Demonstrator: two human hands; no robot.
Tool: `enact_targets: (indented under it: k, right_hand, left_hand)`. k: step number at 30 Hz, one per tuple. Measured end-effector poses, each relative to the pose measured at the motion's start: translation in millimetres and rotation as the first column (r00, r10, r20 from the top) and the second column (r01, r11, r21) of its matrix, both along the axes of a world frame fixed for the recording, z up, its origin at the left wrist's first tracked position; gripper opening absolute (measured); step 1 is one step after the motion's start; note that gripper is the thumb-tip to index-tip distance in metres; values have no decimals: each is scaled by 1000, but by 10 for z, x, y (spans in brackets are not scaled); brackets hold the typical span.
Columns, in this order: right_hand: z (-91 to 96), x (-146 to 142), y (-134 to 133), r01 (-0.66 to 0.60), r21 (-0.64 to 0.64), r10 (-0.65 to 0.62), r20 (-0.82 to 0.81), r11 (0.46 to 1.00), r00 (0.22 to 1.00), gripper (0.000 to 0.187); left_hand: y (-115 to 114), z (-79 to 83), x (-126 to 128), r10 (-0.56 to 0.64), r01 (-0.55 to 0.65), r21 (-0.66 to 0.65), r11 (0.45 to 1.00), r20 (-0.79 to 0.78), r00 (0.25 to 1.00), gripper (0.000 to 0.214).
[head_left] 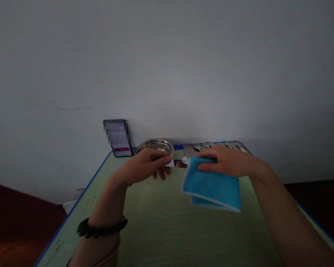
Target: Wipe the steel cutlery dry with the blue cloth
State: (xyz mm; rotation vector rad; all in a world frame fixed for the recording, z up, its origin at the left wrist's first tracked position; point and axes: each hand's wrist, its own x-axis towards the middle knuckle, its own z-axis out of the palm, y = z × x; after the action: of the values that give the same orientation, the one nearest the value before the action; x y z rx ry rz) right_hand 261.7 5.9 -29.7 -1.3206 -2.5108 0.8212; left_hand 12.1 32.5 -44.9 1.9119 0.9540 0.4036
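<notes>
My right hand (225, 161) grips a folded blue cloth (211, 183) with a pale edging, thumb on the near side, above the table. The folded layers hang down and part slightly at the bottom. My left hand (147, 165) is closed, thumb and finger pinching one end of a narrow shiny strip (180, 163). That strip reaches across to the cloth's upper left corner, where the rest of it is hidden. Its exact kind does not show. Just behind my left hand lies a round metal dish (158, 142), partly covered by the fingers.
A phone (119, 139) with a blurred screen leans on the wall at the table's back left. Along the back right edge lies a grey patterned sheet (196, 148), partly behind my right hand. The pale green table (161, 230) has a blue rim and meets a grey wall (167, 74).
</notes>
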Motion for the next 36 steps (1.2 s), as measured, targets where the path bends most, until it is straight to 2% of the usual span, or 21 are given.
enact_targets:
  k: [10,14,24,31,36]
  right_hand:
    - [19,89,-20,53,-26,-52,15,998,999,39]
    - [22,89,-14,19,-51,-18,18,999,1000,38]
    - [4,122,-17,50,-76,-50,6,996,999,38]
    - [2,100,-17,49,-27,-47,45,998,998,38]
    - [8,91,-37,23,7,-24,68,1000,997,35]
  left_hand:
    - [-20,53,-165,98,-98,-7,995,62,993,17]
    - [-9,62,-166,80,-81,28,996,50,996,15]
    - [-25,44,-199,-4,4,-21,1000,11,1000,16]
    - [-23,27,-146,8,-8,20,1000,-17,1000,13]
    - [-14,12,-113,29,-25,39,999,-93,995,19]
